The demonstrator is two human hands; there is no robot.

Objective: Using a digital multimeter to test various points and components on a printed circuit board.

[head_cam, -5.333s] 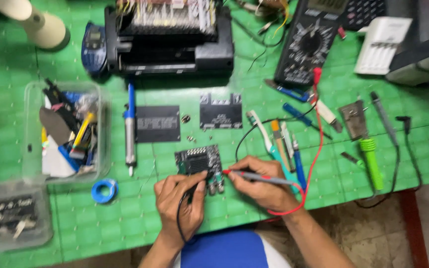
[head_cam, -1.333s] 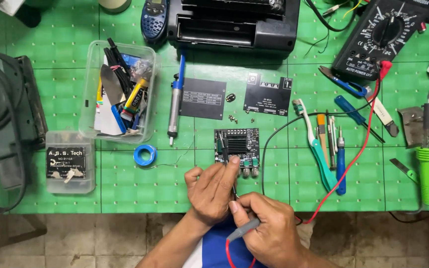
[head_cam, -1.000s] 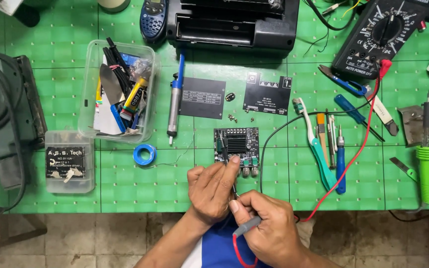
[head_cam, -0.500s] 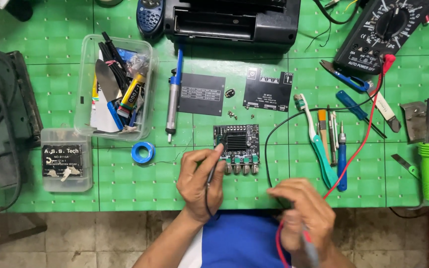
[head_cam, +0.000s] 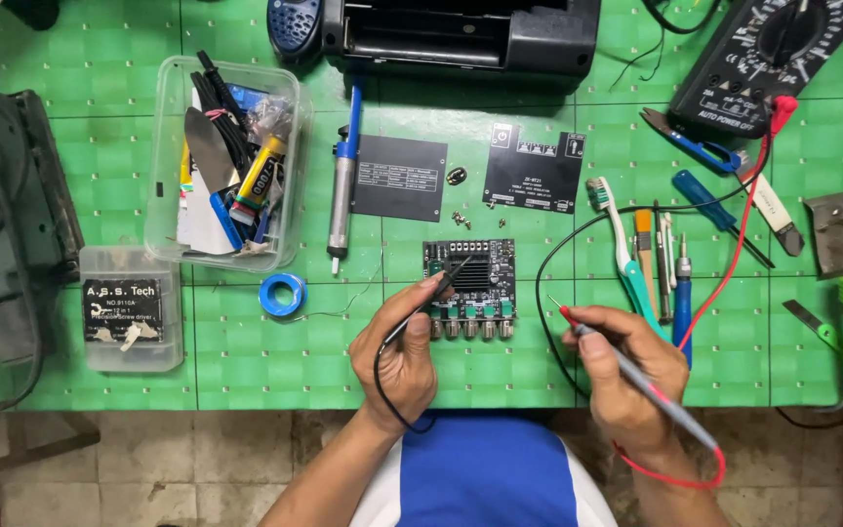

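A green gridded mat [head_cam: 246,361] carries a circuit board [head_cam: 470,283], multimeter [head_cam: 773,59] and tool tub [head_cam: 221,161].

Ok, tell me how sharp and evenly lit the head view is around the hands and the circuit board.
Head view: even, soft light, only faint shadows under the left hand and right hand; circuit board and both probes are sharp, with no motion blur; no strong glare on the green mat; the floor at the bottom edge is dimmer.

Bare forearms, no sleeves; left hand [head_cam: 404,356], right hand [head_cam: 626,376] ungloved; blue garment with white side panels.
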